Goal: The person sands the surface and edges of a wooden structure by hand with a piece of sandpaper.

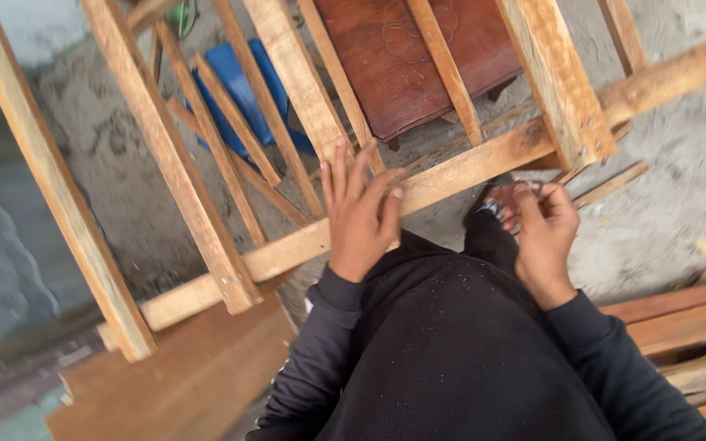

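Left to right: your left hand (pixel 359 214), fingers spread, lies flat on the rail (pixel 451 170) of the wooden frame (pixel 165 155); keep it pressing there. Your right hand (pixel 542 224) pinches something small, unclear what; hold it just beside the rail.

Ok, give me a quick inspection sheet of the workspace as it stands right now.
Surface: sandy concrete ground, dusty.
Job's things: wooden frame of pale slats, tilted across the view; one long rail runs under the left hand.
Clutter: brown carved panel and blue sheet lying behind the frame; stacked boards at right; flat plank at lower left.
Grippers: left hand open, fingers spread on the rail; right hand curled shut, what it holds is too blurred to tell.
Cables: nothing seen.
Surroundings: grey wall at left; the person's dark sleeves carry sawdust.
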